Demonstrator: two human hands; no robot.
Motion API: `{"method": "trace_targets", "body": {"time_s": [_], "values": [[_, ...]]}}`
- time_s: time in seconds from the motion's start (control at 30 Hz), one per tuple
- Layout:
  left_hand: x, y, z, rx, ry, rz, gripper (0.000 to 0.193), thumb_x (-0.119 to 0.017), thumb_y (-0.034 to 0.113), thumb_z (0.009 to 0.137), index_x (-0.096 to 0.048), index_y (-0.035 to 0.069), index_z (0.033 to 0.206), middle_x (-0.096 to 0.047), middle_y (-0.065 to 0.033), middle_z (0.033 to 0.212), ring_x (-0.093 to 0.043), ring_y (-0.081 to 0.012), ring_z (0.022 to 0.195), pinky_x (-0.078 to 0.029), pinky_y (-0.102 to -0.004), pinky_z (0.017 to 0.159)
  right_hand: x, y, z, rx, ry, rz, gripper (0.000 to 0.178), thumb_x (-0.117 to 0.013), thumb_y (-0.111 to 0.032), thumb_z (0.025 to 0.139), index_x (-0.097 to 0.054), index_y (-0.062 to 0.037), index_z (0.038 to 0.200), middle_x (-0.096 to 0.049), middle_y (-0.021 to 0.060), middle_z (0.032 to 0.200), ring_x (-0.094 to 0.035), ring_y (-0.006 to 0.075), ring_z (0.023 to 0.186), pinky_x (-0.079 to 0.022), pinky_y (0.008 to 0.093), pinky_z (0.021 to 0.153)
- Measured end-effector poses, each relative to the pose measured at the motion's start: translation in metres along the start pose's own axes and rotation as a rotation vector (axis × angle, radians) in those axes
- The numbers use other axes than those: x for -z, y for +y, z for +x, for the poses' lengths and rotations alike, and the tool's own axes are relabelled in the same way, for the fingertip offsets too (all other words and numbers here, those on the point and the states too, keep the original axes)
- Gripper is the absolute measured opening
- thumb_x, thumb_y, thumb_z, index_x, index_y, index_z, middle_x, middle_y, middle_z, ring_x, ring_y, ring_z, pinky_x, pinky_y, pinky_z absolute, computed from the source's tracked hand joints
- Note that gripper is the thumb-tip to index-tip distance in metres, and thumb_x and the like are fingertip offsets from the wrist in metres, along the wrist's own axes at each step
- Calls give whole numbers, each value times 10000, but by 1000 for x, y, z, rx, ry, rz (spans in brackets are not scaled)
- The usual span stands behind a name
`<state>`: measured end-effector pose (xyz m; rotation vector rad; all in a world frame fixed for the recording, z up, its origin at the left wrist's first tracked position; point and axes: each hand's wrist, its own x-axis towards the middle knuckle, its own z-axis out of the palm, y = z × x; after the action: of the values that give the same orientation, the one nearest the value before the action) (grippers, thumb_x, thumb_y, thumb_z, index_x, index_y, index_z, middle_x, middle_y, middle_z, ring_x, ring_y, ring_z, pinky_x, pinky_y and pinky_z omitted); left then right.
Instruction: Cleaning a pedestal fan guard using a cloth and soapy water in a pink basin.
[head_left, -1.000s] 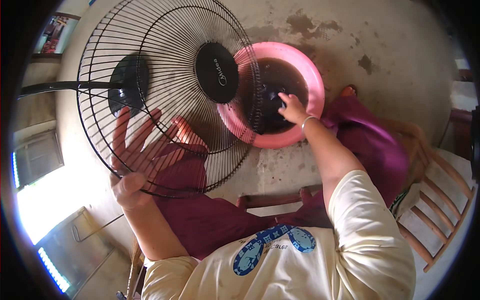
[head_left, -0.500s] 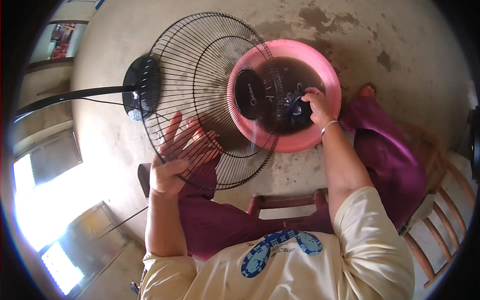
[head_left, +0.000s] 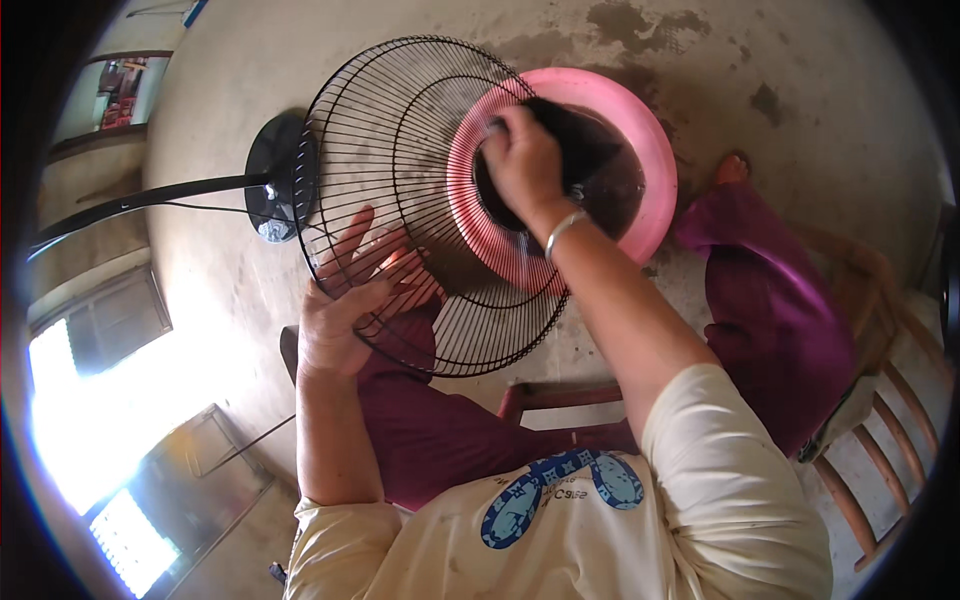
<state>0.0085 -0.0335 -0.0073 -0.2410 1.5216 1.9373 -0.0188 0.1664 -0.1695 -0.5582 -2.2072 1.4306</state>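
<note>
Stained floor, pink basin of murky water, partly behind black fan grille, our left hand gripping that rim, fingers spread behind wires, our right hand closed on dark cloth over basin, blurred.

Fan guard was blk, basin pink w/ dk-brown water; cloth v. dk, approx. blk. Trousers were purple, shirt cream w/ lt- & dk-blue patterned print. Bracelet was silvery; floor greyish-beige w/ dk patches.
</note>
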Motion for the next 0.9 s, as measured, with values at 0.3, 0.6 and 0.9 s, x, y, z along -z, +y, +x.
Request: {"method": "trace_targets", "body": {"time_s": [0.3, 0.6, 0.9], "values": [[15, 2, 1, 33, 71, -78, 767, -517, -70, 716, -235, 27, 1423, -407, -297, 1322, -502, -414, 1157, -496, -551, 882, 4, 5, -27, 16, -126, 391, 186, -577, -149, 798, -602, 22, 864, -624, 172, 767, -626, 202, 739, -481, 307, 685], [14, 0, 7, 25, 40, -27, 740, -549, -48, 719, -285, 19, 1407, -415, -310, 1310, -495, -413, 1165, -504, -522, 882, 16, 108, -28, -291, 10, -44, 214, -483, -172, 841, -593, -4, 913, -627, 246, 881, -606, 410, 847, -475, 462, 763], [25, 3, -7, 23, 18, 20, 712, -490, -34, 774, -256, 93, 1434, -381, -224, 1384, -455, -375, 1218, -457, -517, 950, 2, -27, -67, -129, -24, 393, 203, -557, -171, 837, -592, 22, 887, -608, 170, 726, -619, 223, 676, -476, 337, 636]]}}
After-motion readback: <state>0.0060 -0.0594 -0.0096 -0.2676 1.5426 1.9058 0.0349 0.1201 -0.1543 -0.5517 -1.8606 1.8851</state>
